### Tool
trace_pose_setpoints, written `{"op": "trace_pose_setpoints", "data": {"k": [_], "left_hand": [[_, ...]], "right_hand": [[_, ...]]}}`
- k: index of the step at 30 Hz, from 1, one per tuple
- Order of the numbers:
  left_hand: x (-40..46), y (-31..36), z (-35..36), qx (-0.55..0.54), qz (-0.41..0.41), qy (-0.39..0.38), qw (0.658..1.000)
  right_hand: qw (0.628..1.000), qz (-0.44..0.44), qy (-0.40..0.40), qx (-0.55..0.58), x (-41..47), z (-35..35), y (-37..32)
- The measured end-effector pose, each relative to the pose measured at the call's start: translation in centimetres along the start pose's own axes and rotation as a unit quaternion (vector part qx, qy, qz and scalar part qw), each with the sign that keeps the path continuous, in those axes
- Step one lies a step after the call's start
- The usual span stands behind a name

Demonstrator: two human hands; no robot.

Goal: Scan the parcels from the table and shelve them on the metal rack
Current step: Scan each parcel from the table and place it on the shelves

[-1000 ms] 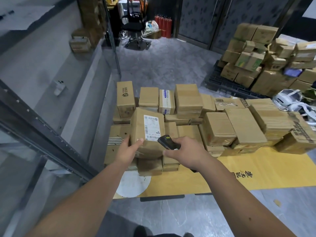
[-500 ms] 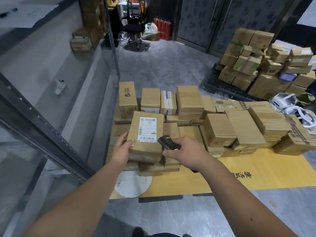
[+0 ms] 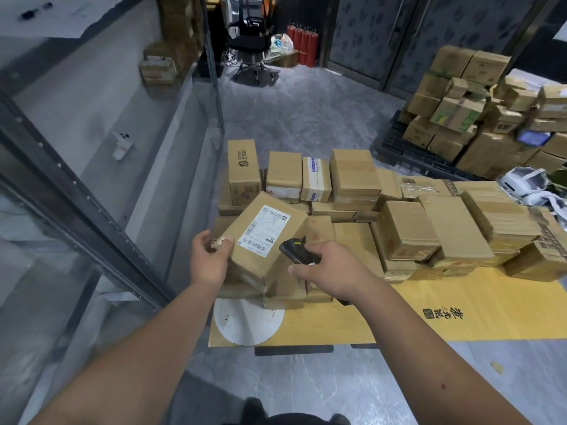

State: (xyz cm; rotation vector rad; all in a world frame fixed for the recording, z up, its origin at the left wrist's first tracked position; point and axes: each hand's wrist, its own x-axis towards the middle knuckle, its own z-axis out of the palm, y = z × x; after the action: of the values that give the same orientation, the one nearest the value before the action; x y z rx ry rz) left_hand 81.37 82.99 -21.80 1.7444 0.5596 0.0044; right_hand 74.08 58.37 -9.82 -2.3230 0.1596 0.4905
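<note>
Both bare forearms are reaching forward from the bottom corners of the view, converging toward the middle. The left hand (image 3: 208, 262) is curling its fingers and thumb around the near left corner of a tilted parcel (image 3: 260, 237), holding it up. The right hand (image 3: 333, 269) is wrapping its grip around a black scanner (image 3: 294, 251), knuckles up, thumb pointing left toward the parcel.

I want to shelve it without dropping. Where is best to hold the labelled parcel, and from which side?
Grip the labelled parcel by its two long side edges, from below and the left, as the left hand does at its near corner. It is flat, broad and tilted, and this keeps its label clear for the scanner in the right hand.
</note>
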Motion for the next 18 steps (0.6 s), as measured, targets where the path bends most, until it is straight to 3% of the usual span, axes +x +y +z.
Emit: {"op": "trace_pose_setpoints", "data": {"k": [4,7,12,18], "left_hand": [[-0.3,1.0,0.1,0.098,0.036,0.076,0.992],[0.0,1.6,0.5,0.087,0.050,0.068,0.993],[0.2,2.5,0.8,0.180,0.091,0.070,0.977],[-0.5,2.8,0.7,0.239,0.101,0.016,0.966]], "right_hand": [[1.000,-0.004,-0.001,0.000,-0.1,0.6,-0.6],[1.000,0.000,0.002,0.003,-0.1,0.8,-0.9],[1.000,-0.005,0.000,-0.002,0.0,1.3,-1.2],[1.000,-0.004,0.001,0.006,0.0,1.6,-1.6]]}}
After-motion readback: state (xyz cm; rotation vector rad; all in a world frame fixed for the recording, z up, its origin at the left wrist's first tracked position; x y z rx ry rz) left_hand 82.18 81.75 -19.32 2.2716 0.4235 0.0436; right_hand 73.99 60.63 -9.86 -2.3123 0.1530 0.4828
